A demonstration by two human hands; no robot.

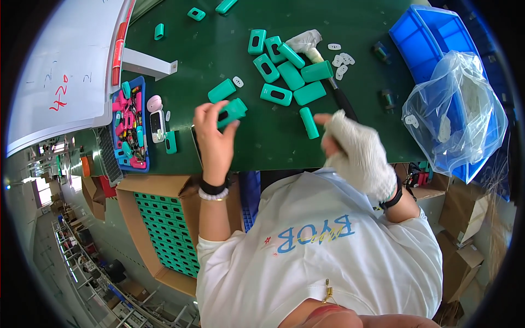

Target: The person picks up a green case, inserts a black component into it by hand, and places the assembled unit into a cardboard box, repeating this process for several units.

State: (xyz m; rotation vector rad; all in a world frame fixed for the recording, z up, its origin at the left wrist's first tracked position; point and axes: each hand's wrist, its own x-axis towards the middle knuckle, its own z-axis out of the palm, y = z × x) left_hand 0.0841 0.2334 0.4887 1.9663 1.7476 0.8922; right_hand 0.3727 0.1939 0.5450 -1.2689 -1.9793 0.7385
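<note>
My bare left hand [214, 134] is closed around a teal plastic device casing [232, 112], gripping it between thumb and fingers just above the green table. My right hand [353, 147] wears a white knit glove with bare fingertips. Its index finger and thumb are apart, with nothing visible between them. Beside those fingertips lies a narrow teal casing [309, 123]. Beyond both hands several more teal casings [291, 75] lie in a loose cluster, some showing a dark oval window. Among them rests a hammer with a black handle [343, 101] and a white-wrapped head [304, 41].
Small white oval plates [342, 59] lie past the hammer. At right stands a blue bin [413, 33] with a clear plastic bag [456, 109]. A blue tray [144, 90] of pink and teal parts sits left. Below the table edge, a cardboard box [188, 205] holds rows of teal casings.
</note>
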